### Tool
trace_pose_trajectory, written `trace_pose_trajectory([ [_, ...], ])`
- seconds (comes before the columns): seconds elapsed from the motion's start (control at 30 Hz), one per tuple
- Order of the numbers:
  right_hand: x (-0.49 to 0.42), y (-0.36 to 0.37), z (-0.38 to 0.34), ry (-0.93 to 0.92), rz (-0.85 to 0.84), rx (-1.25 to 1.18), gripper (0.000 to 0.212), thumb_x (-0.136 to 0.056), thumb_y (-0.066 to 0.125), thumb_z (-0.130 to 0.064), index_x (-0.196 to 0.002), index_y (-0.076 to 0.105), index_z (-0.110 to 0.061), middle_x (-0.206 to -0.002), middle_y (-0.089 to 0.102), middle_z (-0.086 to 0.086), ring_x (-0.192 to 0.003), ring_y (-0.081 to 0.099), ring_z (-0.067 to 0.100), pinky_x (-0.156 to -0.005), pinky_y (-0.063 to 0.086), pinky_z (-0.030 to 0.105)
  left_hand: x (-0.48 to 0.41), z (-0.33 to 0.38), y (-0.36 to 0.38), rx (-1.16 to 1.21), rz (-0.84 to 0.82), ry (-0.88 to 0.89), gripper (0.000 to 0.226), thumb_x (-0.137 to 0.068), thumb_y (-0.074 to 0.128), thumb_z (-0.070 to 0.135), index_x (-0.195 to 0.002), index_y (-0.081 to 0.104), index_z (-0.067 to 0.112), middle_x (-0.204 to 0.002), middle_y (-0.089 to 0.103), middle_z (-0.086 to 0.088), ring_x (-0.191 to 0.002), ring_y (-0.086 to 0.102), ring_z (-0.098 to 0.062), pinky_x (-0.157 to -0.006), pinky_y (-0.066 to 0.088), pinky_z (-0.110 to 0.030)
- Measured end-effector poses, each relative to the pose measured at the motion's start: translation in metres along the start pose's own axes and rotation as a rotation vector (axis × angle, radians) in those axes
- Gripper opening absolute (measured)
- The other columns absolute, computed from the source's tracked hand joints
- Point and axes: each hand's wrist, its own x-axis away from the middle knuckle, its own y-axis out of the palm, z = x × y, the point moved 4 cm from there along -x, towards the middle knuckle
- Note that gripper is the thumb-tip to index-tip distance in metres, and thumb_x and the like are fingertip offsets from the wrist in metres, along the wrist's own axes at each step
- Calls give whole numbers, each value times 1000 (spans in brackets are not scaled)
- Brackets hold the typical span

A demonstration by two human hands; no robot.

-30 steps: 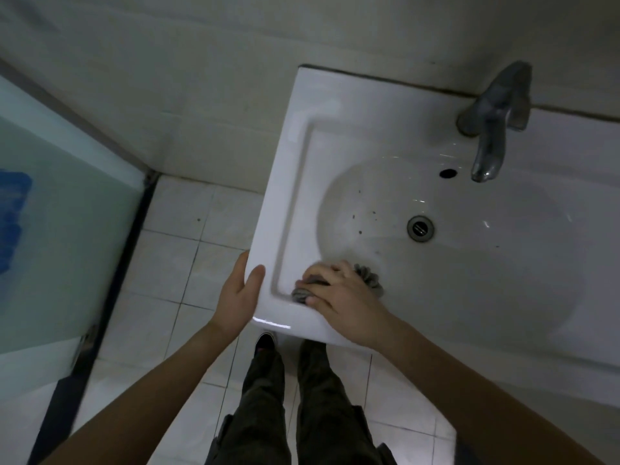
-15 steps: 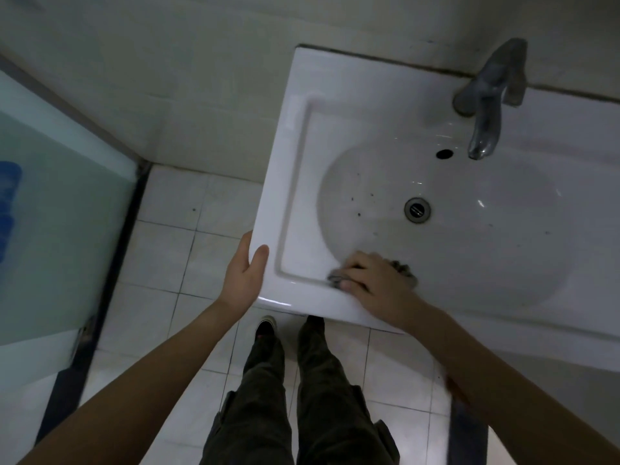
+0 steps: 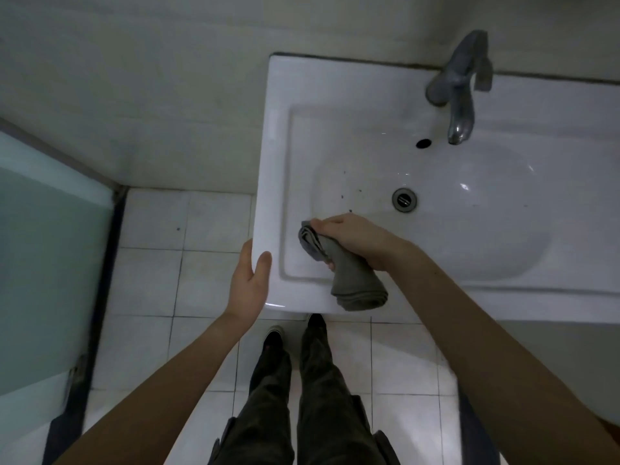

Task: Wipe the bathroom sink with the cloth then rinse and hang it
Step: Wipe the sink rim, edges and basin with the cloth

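Note:
A white rectangular sink [image 3: 335, 92] fills the upper right, with dark specks in its oval bowl. My right hand [image 3: 359, 241] is shut on a bunched grey cloth [image 3: 352, 280] at the bowl's near left corner; one end presses on the ledge, the other hangs over the front rim. My left hand [image 3: 250, 283] grips the sink's near left corner, thumb on top. A metal tap [image 3: 461, 92] stands at the back, above the overflow hole [image 3: 423, 143] and the drain [image 3: 404, 199].
White floor tiles [image 3: 151, 283] lie below and left of the sink. A frosted glass panel [image 3: 43, 263] with a dark frame runs along the left. My legs and shoes [image 3: 295, 333] stand under the sink's front edge. A pale wall is behind.
My right hand turned and lifted, so the cloth that lay hidden under the palm now hangs out over the front rim. The left hand kept its hold on the sink corner.

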Motion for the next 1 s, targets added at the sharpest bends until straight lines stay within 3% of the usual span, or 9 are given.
trace_pose_trajectory([
  [0.1, -6, 23, 17, -148, 143, 352, 34, -95, 53, -40, -94, 66, -9, -81, 61, 3, -71, 55, 14, -69, 48, 33, 0, -1, 0, -11, -5, 3, 31, -102, 41, 21, -132, 49, 18, -109, 61, 11, -94, 57, 13, -82, 44, -3],
  [0.17, -6, 42, 34, -321, 265, 617, 35, -95, 50, -38, -113, 65, -12, -102, 59, 1, -90, 41, 10, -86, 42, 32, -1, -1, 0, -13, -5, 7, 31, -102, 41, 21, -133, 48, 15, -108, 60, 11, -94, 57, 11, -81, 45, -4],
  [0.27, 3, 62, 53, -527, 497, 954, 45, -93, 42, -40, -125, 57, -11, -126, 58, 6, -118, 38, 22, -105, 36, 45, -2, -2, 0, 8, -16, 8, 33, -102, 41, 21, -134, 47, 12, -113, 61, 1, -100, 59, -1, -90, 47, -15],
  [0.33, 7, 80, 60, -569, 521, 931, 47, -94, 45, -35, -130, 51, -6, -131, 56, 11, -126, 43, 28, -113, 31, 43, -2, -4, -1, 20, -21, -3, 33, -102, 41, 21, -133, 47, 13, -114, 62, 1, -103, 60, -7, -95, 46, -24],
  [0.5, 10, 88, 65, -595, 571, 748, 24, -94, 52, -25, -108, 60, -7, -97, 62, 6, -90, 54, 18, -83, 50, 31, -2, -5, -1, 7, -2, 2, 33, -102, 42, 21, -133, 48, 11, -119, 61, -6, -107, 60, -15, -99, 47, -32],
  [0.57, 21, 58, 78, -541, 571, 737, 19, -92, 53, -28, -98, 61, -11, -90, 59, 3, -84, 52, 15, -75, 49, 31, -1, -4, -1, -10, 6, 17, 33, -102, 42, 21, -133, 49, 12, -118, 61, -5, -107, 59, -16, -98, 47, -34],
  [0.8, 90, -100, 148, -171, 928, 713, 41, -91, 40, -43, -80, 59, -9, -79, 54, 5, -83, 53, 27, -63, 32, 27, 1, 0, 2, 24, 1, 27, 32, -102, 41, 20, -133, 49, 16, -115, 62, 1, -99, 60, -4, -95, 47, -26],
  [0.87, 84, -88, 141, -161, 979, 732, 45, -94, 37, -46, -72, 55, -12, -75, 50, 1, -84, 53, 27, -62, 32, 27, 2, 0, 2, 32, 8, 34, 33, -102, 41, 20, -133, 49, 15, -117, 62, -1, -98, 59, -3, -92, 46, -22],
  [1.0, 47, 5, 102, -253, 906, 720, 38, -100, 40, -38, -86, 63, -11, -83, 58, 6, -84, 54, 25, -71, 48, 36, 3, 1, 2, 18, 14, 33, 33, -101, 40, 20, -133, 49, 14, -119, 62, -3, -99, 60, -9, -92, 48, -22],
])
